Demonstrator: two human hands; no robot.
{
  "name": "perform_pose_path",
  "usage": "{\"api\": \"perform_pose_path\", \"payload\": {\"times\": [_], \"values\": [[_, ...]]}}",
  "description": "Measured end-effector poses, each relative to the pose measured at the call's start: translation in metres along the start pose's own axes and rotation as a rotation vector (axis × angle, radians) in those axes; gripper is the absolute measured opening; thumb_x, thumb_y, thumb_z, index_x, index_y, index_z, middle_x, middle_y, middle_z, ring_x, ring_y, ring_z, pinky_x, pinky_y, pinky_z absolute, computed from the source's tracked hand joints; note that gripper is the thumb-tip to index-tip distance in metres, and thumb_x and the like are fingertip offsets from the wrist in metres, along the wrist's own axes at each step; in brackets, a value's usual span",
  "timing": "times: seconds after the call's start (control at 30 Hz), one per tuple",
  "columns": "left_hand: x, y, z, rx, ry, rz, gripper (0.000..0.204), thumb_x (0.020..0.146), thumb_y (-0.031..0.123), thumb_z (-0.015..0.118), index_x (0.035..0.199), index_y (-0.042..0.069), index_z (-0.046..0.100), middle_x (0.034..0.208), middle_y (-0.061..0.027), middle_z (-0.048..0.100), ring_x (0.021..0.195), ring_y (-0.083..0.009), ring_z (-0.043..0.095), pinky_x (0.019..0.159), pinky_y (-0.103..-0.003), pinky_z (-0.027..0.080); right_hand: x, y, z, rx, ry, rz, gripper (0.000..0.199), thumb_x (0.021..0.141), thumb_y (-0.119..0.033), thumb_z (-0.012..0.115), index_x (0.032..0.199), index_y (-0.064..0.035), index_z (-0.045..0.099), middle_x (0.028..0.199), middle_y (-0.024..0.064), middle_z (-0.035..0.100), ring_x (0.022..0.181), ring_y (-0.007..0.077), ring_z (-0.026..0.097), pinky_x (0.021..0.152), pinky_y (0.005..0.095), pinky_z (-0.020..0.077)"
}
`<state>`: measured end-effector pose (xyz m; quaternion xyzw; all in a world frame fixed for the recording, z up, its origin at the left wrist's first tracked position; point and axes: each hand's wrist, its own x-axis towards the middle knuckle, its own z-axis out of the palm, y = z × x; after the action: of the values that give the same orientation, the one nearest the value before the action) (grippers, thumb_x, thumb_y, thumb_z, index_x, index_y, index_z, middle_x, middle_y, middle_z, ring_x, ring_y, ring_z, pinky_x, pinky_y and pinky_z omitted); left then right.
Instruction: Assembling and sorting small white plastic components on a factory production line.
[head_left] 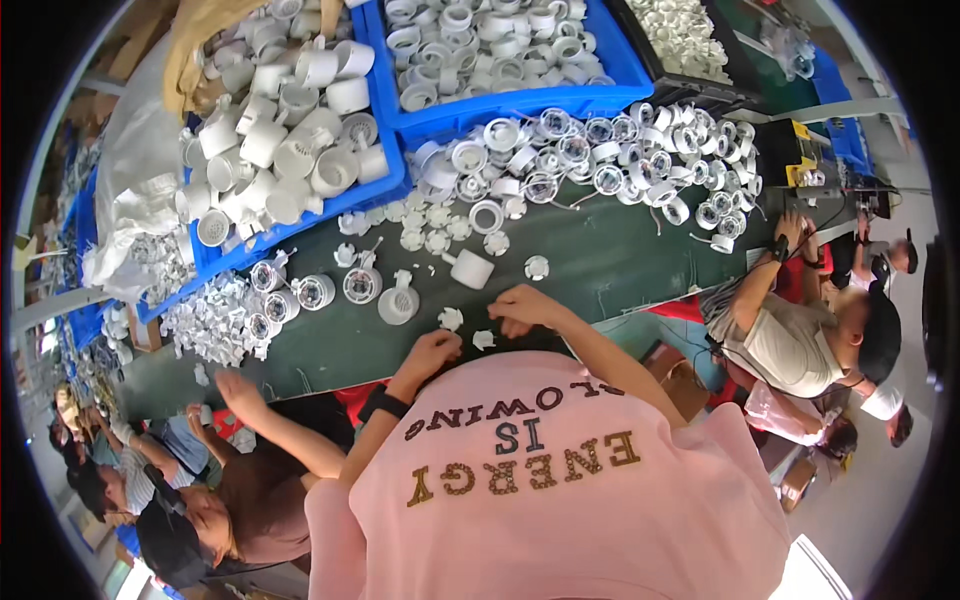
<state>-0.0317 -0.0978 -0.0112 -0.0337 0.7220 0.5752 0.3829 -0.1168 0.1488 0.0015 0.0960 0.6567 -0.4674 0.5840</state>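
Observation:
My left hand point(432, 350), with a black band at the wrist, is curled at the near edge of the dark green table point(600, 265). Its fingertips pinch a small white plastic piece point(451, 318). My right hand point(522, 306) is just to the right, fingers bent. Its thumb and fingers close on another small white piece point(483, 339) between the two hands. A white cup-shaped housing point(471, 268) and a round white finned part point(398, 303) lie just beyond the hands.
Blue bins of white housings point(290, 140) and white rings point(500, 50) fill the far side. Loose lamp parts point(620, 160) are heaped mid-table. One person sits to the right point(800, 340). Another person reaches in from the lower left point(250, 400).

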Motion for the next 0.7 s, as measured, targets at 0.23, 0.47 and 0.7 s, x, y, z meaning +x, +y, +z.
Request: {"api": "perform_pose_path", "payload": {"times": [0.23,0.47,0.7], "values": [[0.054,0.051,0.000,-0.646,0.406,-0.174,0.027,0.090,0.027,0.056,0.103,0.005,0.060,0.091,-0.0052,0.067,0.078,-0.0134,0.065,0.063,-0.025,0.050,0.016,-0.019,-0.024,0.003,0.103,-0.396,0.034,0.091,-0.038,0.050,0.085,-0.0056,0.060,0.068,0.0038,0.060,0.055,0.0128,0.056,0.045,0.0272,0.0451],[0.050,0.055,0.015,-0.336,0.780,-0.113,0.020,0.086,0.017,0.061,0.097,0.002,0.057,0.081,-0.0065,0.061,0.059,-0.0126,0.059,0.051,-0.023,0.048,-0.068,-0.051,-0.165,-0.078,0.075,-0.456,0.022,0.091,-0.024,0.054,0.104,-0.0068,0.061,0.089,0.0030,0.064,0.069,0.0107,0.059,0.060,0.0240,0.0497],[0.073,0.183,-0.006,-0.196,0.677,0.315,0.020,0.088,0.014,0.059,0.104,0.003,0.055,0.077,-0.0035,0.058,0.064,-0.0093,0.057,0.057,-0.022,0.045,-0.075,-0.222,-0.332,-0.217,0.296,-0.699,0.028,0.087,-0.009,0.057,0.114,-0.0019,0.059,0.092,0.0089,0.066,0.079,0.0152,0.063,0.063,0.0268,0.0523]]}}
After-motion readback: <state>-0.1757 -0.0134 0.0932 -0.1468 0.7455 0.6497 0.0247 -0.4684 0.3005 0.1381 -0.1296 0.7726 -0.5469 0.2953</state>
